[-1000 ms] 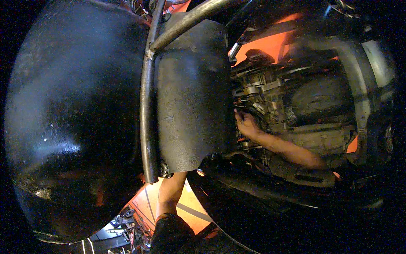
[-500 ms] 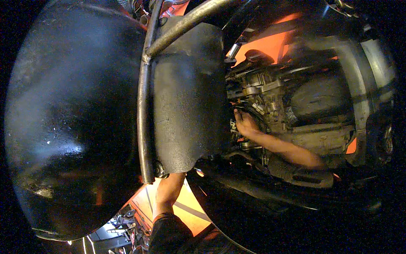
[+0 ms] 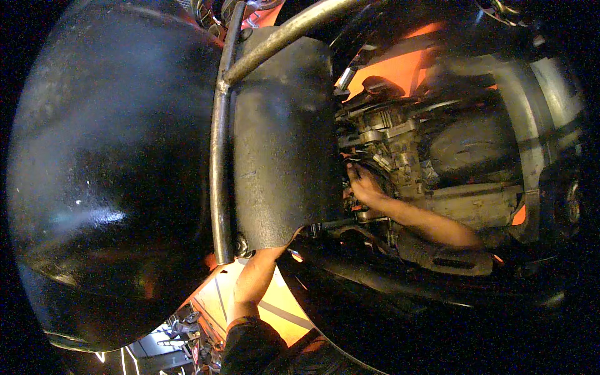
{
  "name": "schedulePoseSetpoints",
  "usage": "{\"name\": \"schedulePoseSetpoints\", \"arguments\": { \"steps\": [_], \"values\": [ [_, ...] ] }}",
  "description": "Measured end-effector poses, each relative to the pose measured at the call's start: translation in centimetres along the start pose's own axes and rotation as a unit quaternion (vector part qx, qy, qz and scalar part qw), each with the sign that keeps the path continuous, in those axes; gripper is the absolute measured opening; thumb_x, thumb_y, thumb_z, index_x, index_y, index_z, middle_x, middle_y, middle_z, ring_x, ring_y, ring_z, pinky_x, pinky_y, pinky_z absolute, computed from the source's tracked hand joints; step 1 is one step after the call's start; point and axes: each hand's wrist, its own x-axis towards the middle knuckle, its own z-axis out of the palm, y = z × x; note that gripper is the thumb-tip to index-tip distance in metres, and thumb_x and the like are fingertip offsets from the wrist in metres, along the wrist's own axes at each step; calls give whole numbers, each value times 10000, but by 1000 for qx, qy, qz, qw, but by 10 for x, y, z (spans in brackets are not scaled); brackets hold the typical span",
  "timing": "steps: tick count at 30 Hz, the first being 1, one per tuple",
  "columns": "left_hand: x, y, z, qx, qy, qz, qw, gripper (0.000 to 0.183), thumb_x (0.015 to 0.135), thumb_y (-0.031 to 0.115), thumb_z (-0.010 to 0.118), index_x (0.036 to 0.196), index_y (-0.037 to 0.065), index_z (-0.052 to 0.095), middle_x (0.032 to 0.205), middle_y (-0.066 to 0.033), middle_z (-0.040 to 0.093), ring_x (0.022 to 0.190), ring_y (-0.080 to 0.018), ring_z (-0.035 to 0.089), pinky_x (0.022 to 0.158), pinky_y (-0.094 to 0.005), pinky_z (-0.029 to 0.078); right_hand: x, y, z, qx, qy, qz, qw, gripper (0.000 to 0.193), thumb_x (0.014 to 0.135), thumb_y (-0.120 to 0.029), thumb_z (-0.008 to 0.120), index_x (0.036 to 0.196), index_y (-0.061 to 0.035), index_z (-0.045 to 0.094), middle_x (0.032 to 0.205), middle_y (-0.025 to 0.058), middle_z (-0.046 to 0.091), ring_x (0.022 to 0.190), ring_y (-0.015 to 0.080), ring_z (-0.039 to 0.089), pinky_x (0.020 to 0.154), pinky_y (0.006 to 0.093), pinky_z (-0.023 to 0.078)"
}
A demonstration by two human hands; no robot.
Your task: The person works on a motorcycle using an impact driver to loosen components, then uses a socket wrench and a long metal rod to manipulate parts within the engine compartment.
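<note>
Right hand [image 3: 365,185] among mechanical parts [image 3: 380,120]: grip opening cannot be determined. Left hand behind dark panel [image 3: 284,144]: grip hidden.

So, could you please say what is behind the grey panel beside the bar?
The left forearm extends behind the panel; the left hand and anything it touches are covered.

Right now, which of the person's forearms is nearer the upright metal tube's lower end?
Left. The left forearm shows just right of and below the tube's lower end; the right forearm lies farther right, past the dark panel.
</note>
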Motion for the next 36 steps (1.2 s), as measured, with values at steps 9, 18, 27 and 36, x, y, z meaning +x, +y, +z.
{"name": "schedulePoseSetpoints", "arguments": {
  "steps": [9,18,27,36],
  "values": [
    [14,23,-18,-52,-108,-148,982,634,602,480,704,1023,23,574,887,-204,631,849,-368,603,759,-451,485,2,9,0,-165,120,-176,963,634,897,-510,322,1163,45,475,1070,222,567,873,375,581,818,425,459],
    [-10,-22,20,-74,-34,-92,992,831,567,364,767,1197,-46,412,1190,-290,456,1113,-429,432,936,-449,376,-1,-12,12,-199,162,-262,930,442,900,-378,411,1038,8,579,994,193,598,939,351,560,797,418,456],
    [-15,-12,11,108,-61,-117,985,970,533,511,730,1243,-39,361,1282,-255,363,1214,-439,282,992,-539,259,-4,-19,13,-357,126,-446,811,299,827,-167,519,1097,-44,562,964,170,589,829,350,577,711,440,483],
    [-3,-15,27,-55,30,-150,987,1120,465,409,813,1279,-88,226,1281,-311,294,1205,-482,264,1016,-458,287,46,7,11,-311,70,-388,865,312,878,-241,421,969,7,587,888,199,600,855,381,554,790,441,440]
  ]
}}
